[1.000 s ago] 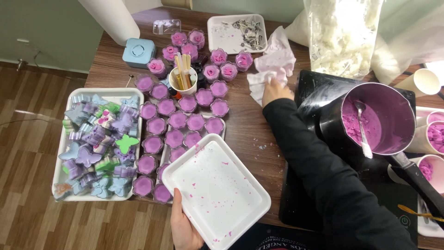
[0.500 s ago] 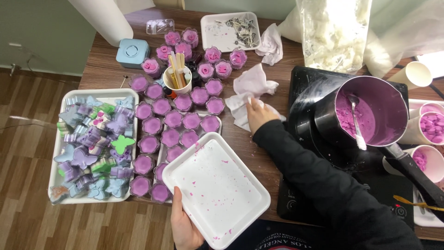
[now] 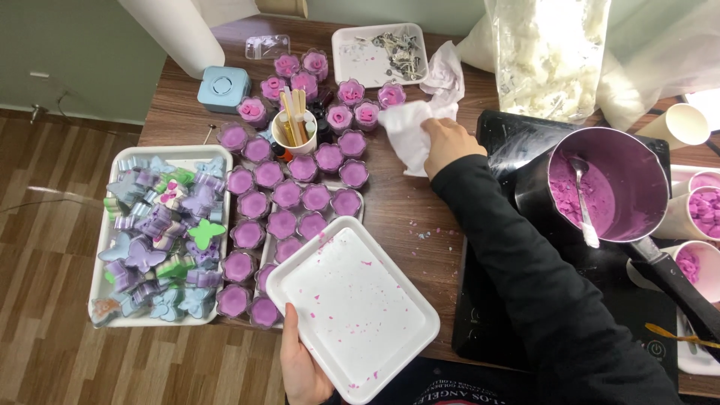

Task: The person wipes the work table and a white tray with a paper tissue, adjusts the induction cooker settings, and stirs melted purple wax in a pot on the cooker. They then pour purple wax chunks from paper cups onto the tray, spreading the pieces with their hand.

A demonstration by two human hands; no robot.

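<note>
Head view: the right hand [image 3: 448,142] has slid leftward across the table [image 3: 397,210] over the last second, from beside the pot [image 3: 607,184] toward the purple candles [image 3: 300,202]. It now lies palm down with fingers curled over a crumpled white tissue [image 3: 411,135], pressing it against the wood. Pink crumbs [image 3: 420,234] remain scattered on the table just below the arm, so that patch looks unwiped as yet. A second tissue [image 3: 445,75] sits just beyond the hand, beside the tray of metal bits [image 3: 379,52].

The left hand [image 3: 300,367] has not shifted. It grips the near corner of the white foam tray [image 3: 352,307], thumb on the rim, fingers hidden underneath. The tray is tilted over the table edge, bare but for pink flecks, and overlaps the nearest candles. The spoon [image 3: 583,202] stands in the pot, untouched.
</note>
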